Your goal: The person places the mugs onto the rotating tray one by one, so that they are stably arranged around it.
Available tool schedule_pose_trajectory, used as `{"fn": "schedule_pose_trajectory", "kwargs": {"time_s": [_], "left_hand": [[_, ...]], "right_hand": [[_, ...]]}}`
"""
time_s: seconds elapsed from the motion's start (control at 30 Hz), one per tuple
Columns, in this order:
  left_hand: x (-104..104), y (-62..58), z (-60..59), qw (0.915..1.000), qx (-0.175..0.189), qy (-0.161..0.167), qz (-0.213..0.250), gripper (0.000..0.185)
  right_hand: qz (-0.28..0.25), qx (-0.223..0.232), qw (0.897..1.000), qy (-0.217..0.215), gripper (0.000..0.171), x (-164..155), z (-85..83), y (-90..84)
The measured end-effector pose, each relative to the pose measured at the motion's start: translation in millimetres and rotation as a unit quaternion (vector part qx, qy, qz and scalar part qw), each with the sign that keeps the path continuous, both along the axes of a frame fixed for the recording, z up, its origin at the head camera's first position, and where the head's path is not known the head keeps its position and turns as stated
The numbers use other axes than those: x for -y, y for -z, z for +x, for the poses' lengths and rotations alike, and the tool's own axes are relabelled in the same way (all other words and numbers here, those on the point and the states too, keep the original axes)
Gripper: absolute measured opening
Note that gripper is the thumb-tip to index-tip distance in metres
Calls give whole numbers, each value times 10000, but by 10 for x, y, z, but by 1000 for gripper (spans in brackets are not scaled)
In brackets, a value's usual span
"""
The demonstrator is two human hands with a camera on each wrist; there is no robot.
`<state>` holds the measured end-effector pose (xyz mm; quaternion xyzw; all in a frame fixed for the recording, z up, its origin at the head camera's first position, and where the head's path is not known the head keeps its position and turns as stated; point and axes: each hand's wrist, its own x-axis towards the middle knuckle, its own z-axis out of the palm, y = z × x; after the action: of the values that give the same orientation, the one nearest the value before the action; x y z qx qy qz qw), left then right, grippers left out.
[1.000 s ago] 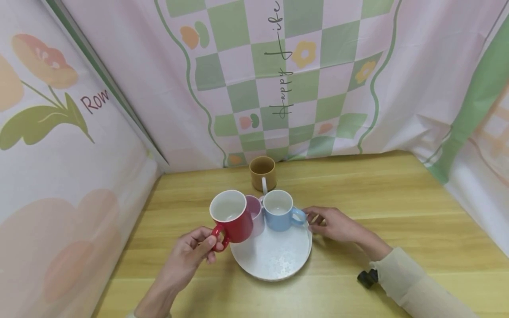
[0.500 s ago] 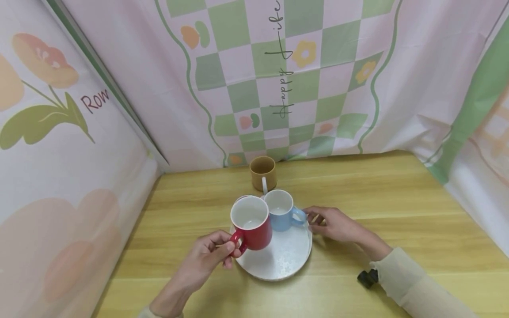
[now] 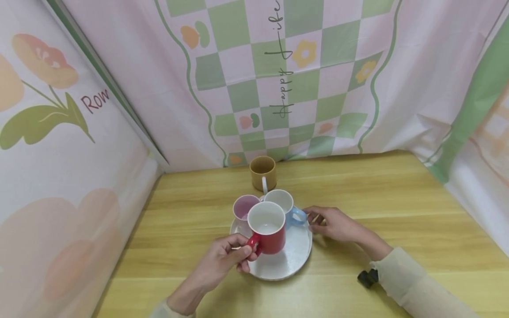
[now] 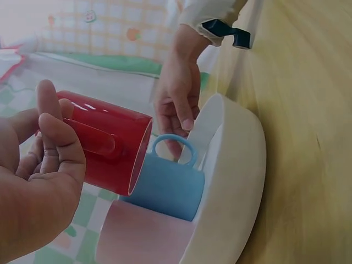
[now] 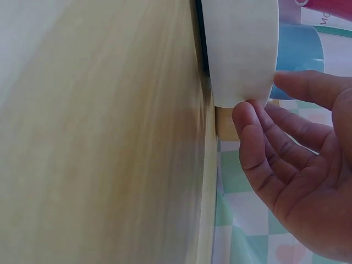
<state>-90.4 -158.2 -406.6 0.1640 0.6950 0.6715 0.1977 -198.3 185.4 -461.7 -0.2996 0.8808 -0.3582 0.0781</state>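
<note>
red mug held by its handle in the left hand, fingers and thumb curled round the handle, hanging just above the white round tray on the wooden table. over the last second the mug has travelled from the tray's left edge to over its near middle, so it now looks close to being set down beside the two mugs already on the tray: a pink mug at the back left and a blue mug at the back right. the right hand has not moved; its relaxed, parted fingers rest at the tray's right rim, next to the blue mug's handle, gripping nothing. a brown mug stands on the table behind the tray, apart from it.
</note>
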Motion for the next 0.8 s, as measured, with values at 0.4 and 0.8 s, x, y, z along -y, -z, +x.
{"fn": "schedule_pose_trajectory", "kwargs": {"time_s": [0.4, 0.8], "left_hand": [[-168, 201, -56, 9989, 416, 175, -79, 37], [-272, 368, -134, 9988, 448, 217, 14, 33]], "right_hand": [[13, -17, 10000, -1, 44, -1, 6, 0], [-50, 14, 10000, 15, 44, 1, 19, -11]]}}
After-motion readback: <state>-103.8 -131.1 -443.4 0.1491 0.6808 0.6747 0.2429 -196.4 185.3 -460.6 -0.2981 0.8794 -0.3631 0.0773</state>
